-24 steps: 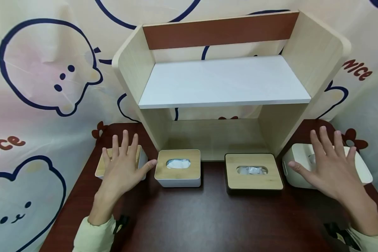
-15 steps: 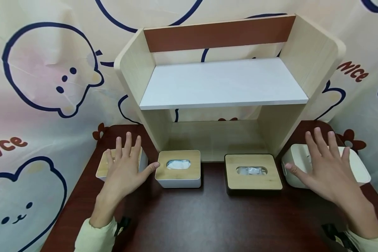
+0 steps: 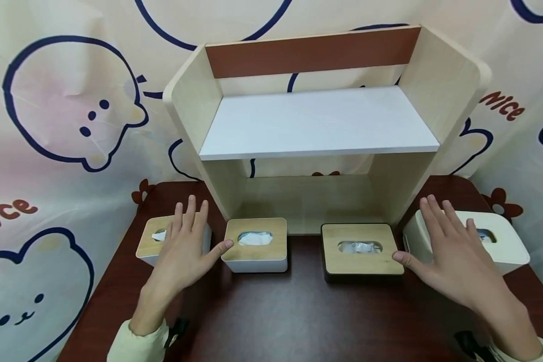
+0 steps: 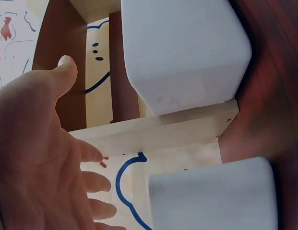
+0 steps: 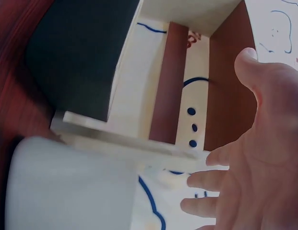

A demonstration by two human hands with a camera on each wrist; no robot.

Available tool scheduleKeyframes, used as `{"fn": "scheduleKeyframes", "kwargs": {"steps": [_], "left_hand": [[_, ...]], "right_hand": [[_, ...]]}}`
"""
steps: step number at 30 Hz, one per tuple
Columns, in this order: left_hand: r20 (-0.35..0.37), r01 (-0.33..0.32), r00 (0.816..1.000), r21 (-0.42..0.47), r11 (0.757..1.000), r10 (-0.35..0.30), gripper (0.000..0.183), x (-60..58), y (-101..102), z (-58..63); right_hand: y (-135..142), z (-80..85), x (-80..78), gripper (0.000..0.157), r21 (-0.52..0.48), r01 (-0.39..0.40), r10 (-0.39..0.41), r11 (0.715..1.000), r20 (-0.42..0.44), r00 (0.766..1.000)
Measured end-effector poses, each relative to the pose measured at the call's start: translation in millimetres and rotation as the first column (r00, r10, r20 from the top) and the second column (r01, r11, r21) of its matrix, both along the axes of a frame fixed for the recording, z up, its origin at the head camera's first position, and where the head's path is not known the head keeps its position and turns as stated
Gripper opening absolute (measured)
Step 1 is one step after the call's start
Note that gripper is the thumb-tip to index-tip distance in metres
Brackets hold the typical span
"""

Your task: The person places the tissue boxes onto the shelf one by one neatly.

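My left hand (image 3: pixel 181 256), fingers spread and straight, hovers between two white tissue boxes with wooden lids. The outer left tissue box (image 3: pixel 151 239) is partly behind its fingers; the inner left tissue box (image 3: pixel 255 246) lies beside its thumb. In the left wrist view the palm (image 4: pixel 38 158) holds nothing. My right hand (image 3: pixel 457 261), also with straight fingers, overlaps the left part of an all-white tissue box (image 3: pixel 502 236). Its thumb reaches over the edge of a black tissue box (image 3: pixel 362 259) with a wooden lid. The right wrist view shows that palm (image 5: pixel 268 158) bare.
A pale wooden shelf unit (image 3: pixel 452 80) with a white middle board (image 3: pixel 321 120) and a brown back strip (image 3: pixel 317 53) stands behind the boxes. All rest on a dark brown table (image 3: pixel 298 317). A cartoon-printed curtain (image 3: pixel 72 201) hangs behind and at both sides.
My right hand has moved left, uncovering the white box's slot and bringing its thumb over the black box. The left hand has shifted slightly right, showing more of the outer left box's lid.
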State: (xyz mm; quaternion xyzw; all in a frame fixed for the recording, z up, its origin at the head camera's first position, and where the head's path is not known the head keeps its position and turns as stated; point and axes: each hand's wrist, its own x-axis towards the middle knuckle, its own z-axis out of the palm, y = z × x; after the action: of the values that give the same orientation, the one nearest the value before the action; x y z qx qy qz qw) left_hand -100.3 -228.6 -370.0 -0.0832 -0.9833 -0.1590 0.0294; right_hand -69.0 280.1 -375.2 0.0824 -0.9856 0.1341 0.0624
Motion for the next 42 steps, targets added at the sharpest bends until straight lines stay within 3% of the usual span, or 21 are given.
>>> {"fn": "scheduleKeyframes", "kwargs": {"steps": [5,15,27,36,42], "left_hand": [[0.005,0.008,1.000,0.032,0.999,-0.008,0.110,3.5,1,-4.0],[0.024,0.019,0.999,0.087,0.996,-0.021,0.110,7.6,5,-4.0],[0.020,0.080,0.996,0.211,0.974,-0.086,0.109,16.0,6,-22.2],[-0.031,0.127,0.992,0.271,0.954,-0.124,0.102,20.7,20,-26.9],[-0.004,0.120,0.992,0.301,0.946,-0.125,0.102,23.4,24,-32.1]], "right_hand": [[-15,1.7,7.4,0.121,0.000,-0.053,0.053,0.999,0.002,0.999],[-62,-3.9,14.2,0.112,-0.090,-0.200,0.201,0.976,-0.003,0.980],[-109,-10.5,9.3,0.107,-0.224,-0.235,0.246,0.946,0.022,0.969],[-140,-19.8,9.2,0.104,-0.335,-0.264,0.295,0.904,0.046,0.954],[-159,-24.9,9.3,0.103,-0.387,-0.289,0.331,0.876,0.043,0.943]]}}
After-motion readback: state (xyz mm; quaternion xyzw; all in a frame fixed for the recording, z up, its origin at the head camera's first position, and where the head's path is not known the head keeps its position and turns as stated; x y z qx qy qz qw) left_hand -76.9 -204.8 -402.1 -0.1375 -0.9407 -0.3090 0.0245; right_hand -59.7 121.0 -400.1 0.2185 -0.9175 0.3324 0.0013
